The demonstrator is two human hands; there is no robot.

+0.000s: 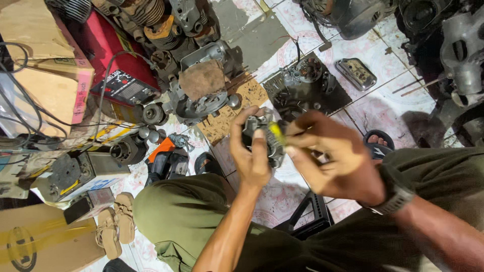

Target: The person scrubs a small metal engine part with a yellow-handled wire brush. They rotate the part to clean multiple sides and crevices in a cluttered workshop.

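The floor (373,100) was pale tile with a faded pink pattern, stained and crowded. Engine parts (166,30) were heaped at the top, cardboard boxes (45,75) lay on the left, sandals (116,224) sat lower left. Light was even.

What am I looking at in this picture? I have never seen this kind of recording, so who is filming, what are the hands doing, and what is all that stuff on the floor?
One camera on a seated person's head looks down past their green-trousered knees. The left hand grips a small grey metal engine part. The right hand, wristwatch on, holds a yellow-handled tool against it; its tip is blurred. On the tiled floor lie engine cylinders, a red machine, cardboard boxes and tan sandals.
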